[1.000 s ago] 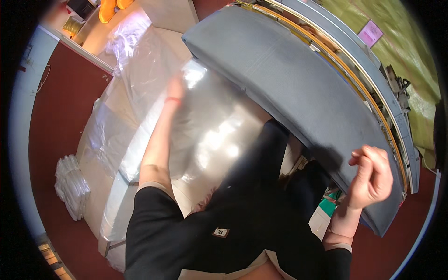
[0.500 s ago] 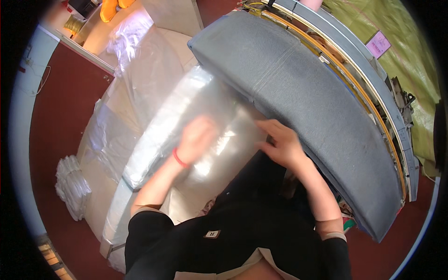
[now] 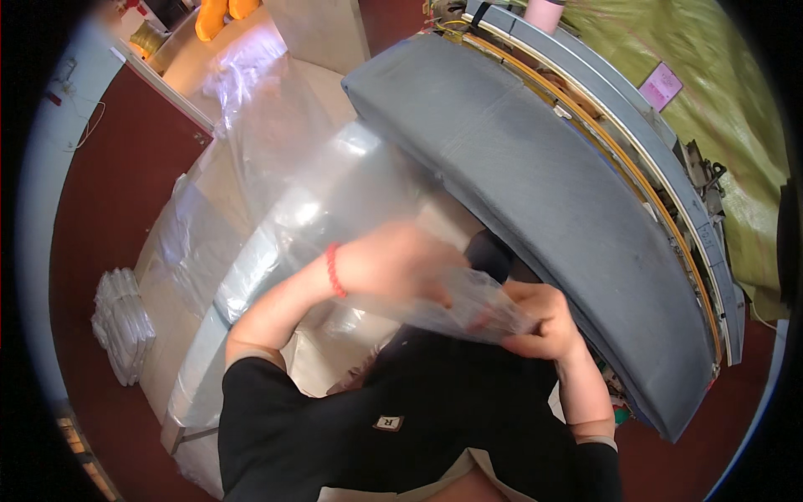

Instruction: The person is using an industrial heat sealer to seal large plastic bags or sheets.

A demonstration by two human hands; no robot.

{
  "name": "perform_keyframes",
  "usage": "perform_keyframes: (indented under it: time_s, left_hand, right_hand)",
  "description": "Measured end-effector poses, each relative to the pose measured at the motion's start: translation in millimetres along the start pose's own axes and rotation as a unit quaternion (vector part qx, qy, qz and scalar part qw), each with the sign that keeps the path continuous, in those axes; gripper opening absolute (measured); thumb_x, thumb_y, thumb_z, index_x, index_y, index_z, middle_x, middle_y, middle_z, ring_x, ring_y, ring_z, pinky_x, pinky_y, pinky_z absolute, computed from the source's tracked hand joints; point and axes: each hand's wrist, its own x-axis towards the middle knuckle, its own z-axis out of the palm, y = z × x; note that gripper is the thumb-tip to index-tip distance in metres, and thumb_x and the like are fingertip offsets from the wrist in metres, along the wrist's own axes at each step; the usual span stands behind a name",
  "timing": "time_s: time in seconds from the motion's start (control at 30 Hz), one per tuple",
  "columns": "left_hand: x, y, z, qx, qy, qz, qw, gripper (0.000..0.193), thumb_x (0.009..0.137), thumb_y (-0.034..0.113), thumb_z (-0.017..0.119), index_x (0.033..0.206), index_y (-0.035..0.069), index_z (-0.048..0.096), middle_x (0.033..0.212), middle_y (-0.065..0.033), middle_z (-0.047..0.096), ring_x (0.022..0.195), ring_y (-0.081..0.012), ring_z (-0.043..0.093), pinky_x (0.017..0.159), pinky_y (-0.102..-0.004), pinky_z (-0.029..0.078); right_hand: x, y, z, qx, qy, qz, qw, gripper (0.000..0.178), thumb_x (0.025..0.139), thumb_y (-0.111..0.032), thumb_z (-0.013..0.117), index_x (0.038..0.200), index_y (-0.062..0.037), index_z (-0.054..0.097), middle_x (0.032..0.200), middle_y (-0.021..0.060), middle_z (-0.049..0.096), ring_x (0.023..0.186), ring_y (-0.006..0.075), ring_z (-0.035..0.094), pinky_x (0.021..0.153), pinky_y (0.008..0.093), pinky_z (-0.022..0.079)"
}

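Observation:
A thin, clear plastic bag or sheet [image 3: 477,308] is stretched in front of my chest and trails up and left as a hazy film. My right hand [image 3: 548,322] is closed on its gathered edge, thumb against fingers. My left hand [image 3: 401,261], with a red cord at the wrist, is smeared by motion and lies against the film. Its fingertips are partly behind the plastic, so their grip is unclear. Beneath and left of the film is a long plastic-wrapped bundle [image 3: 238,280] on a pale table [image 3: 159,343].
A long padded grey ironing-type surface [image 3: 535,184] curves along my right. Behind it run a metal rail [image 3: 669,142] and green sheeting [image 3: 711,75] with a pink card [image 3: 661,86]. Folded clear bags [image 3: 123,326] lie at the left table edge; loose plastic [image 3: 242,92] lies farther back.
My right hand has come down and now grips the clear plastic. The left hand has moved right toward it, and the film is drawn up between them.

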Motion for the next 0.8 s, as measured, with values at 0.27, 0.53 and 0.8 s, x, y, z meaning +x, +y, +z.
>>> perform_keyframes:
  time_s: [0.27, 0.53, 0.8]
  left_hand:
    - [80.3, 70.3, -0.7, -0.070, 0.046, 0.115, 0.990, 0.009, 0.079, 0.009, 0.056, 0.077, 0.001, 0.052, 0.066, -0.0091, 0.048, 0.059, -0.0247, 0.050, 0.052, -0.0307, 0.039]
    - [124.8, 83.5, 41.1, -0.076, -0.289, 0.001, 0.954, 0.019, 0.077, 0.016, 0.059, 0.089, 0.006, 0.048, 0.066, -0.0100, 0.051, 0.058, -0.0228, 0.053, 0.053, -0.0313, 0.040]
    - [85.3, -50.7, 14.1, 0.237, -0.481, -0.076, 0.840, 0.028, 0.064, 0.014, 0.065, 0.091, 0.012, 0.057, 0.078, -0.0128, 0.060, 0.076, -0.0316, 0.057, 0.064, -0.0410, 0.045]
  right_hand:
    - [-114.7, -36.3, 3.7, 0.038, 0.055, 0.236, 0.969, 0.025, 0.055, -0.011, 0.072, 0.075, -0.0008, 0.060, 0.078, 0.0120, 0.062, 0.070, 0.0206, 0.059, 0.066, 0.0300, 0.045]
    - [-377.1, -65.3, -15.4, -0.448, 0.366, 0.442, 0.686, 0.004, 0.065, -0.003, 0.060, 0.065, 0.0008, 0.059, 0.058, 0.0079, 0.057, 0.056, 0.0124, 0.052, 0.056, 0.0268, 0.043]
    - [-638.2, -183.6, 15.5, -0.477, 0.761, 0.387, 0.208, 0.020, 0.081, -0.021, 0.052, 0.089, -0.0033, 0.058, 0.078, 0.0065, 0.060, 0.075, 0.0130, 0.052, 0.070, 0.0267, 0.041]
